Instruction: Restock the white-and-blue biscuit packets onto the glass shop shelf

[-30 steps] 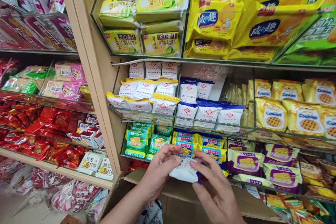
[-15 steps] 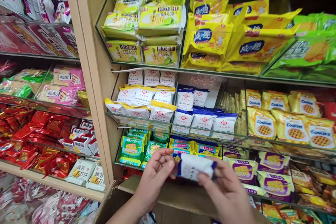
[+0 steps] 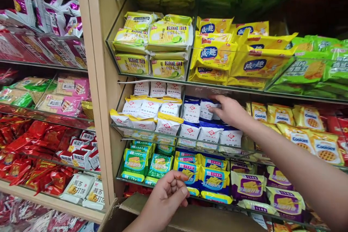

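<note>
Packet (image 3: 207,109), blue-white: 1, stood in back row on shelf (image 3: 174,138). Touched by right hand (image 3: 230,112), fingers nearly straight; any hold cannot be told. Left hand (image 3: 165,197) curled, empty. Best pressed squarely upright, neighbours (image 3: 191,110) left undisturbed.

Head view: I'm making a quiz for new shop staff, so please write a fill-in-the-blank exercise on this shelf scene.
1. The right hand touches white packets with ___ top edges.
2. The Cookies packets lie to the ___ of the right hand.
3. The striped packets beside the curled left hand are blue and ___.
Missing words: blue; right; yellow.
</note>
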{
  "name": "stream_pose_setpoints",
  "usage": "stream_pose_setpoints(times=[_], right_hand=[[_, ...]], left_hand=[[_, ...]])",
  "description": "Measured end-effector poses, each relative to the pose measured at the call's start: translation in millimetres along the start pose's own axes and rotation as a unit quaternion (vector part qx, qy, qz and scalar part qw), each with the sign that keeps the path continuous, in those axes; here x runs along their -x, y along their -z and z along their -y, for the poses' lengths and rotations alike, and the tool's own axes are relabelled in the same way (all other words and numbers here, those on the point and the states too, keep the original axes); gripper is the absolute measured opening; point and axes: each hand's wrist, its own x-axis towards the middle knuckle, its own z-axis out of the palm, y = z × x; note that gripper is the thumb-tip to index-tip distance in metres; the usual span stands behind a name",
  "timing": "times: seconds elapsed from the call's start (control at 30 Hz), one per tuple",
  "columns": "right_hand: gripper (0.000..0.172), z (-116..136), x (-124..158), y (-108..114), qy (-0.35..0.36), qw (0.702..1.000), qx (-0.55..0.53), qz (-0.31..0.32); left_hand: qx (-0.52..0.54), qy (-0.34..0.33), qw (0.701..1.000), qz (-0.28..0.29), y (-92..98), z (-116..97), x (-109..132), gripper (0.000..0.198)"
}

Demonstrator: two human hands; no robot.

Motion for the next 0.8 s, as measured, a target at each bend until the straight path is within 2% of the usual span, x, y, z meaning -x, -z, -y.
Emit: stream_pose_setpoints(times=[0.07, 0.17, 0.33, 0.47, 0.53, 0.6, 0.63, 0.67, 0.7, 0.73, 0.8], right_hand=[[0.043, 0.2, -5.7, -5.6, -0.038, 0.999, 0.016, -0.01], [0.043, 0.4, -8.2, -9.6, -0.058, 0.998, 0.024, 0.015], [0.043, -2.3, -9.2, -9.8, -0.017, 0.998, 0.027, 0.063], [0.056, -3.6, -6.6, -1.1, 0.011, 0.997, 0.021, 0.073], [0.052, 2.0, 6.9, 8.3, 0.016, 0.999, 0.022, 0.034], [0.035, 14.4, 36.1, 18.0, 0.036, 0.999, -0.007, -0.036], [0.025, 23.2, 56.8, 21.3, 0.056, 0.996, -0.046, -0.046], [0.018, 33.3, 80.9, 22.6, 0.079, 0.992, -0.098, -0.026], [0.016, 44.3, 107.1, 21.5, 0.104, 0.977, -0.171, 0.073], [0.018, 55.7, 134.0, 17.8, 0.108, 0.941, -0.233, 0.219], [0.019, 77.3, 184.1, 3.1, 0.128, 0.898, -0.26, 0.331]], left_hand=[[-0.008, 0.005, 1.0, 0.004, -0.4, 0.0, 0.4, 0.032], [-0.018, 0.019, 1.0, 0.006, -1.6, -2.6, 1.0, 0.033], [-0.033, 0.029, 0.999, 0.013, -2.7, -7.2, 1.1, 0.036], [-0.042, 0.026, 0.999, 0.018, -2.2, -6.8, 1.4, 0.035], [-0.048, 0.023, 0.998, 0.021, -1.7, -6.2, 1.6, 0.033], [-0.052, 0.018, 0.998, 0.021, -1.5, -6.0, 1.8, 0.031], [-0.052, 0.016, 0.998, 0.02, -1.7, -6.0, 1.9, 0.031], [-0.049, 0.015, 0.998, 0.019, -2.1, -6.0, 2.0, 0.03], [-0.047, 0.016, 0.999, 0.018, -2.6, -5.9, 2.2, 0.03], [-0.047, 0.019, 0.999, 0.018, -3.2, -5.7, 2.4, 0.029], [-0.053, 0.022, 0.998, 0.02, -4.6, -4.8, 2.8, 0.026]])
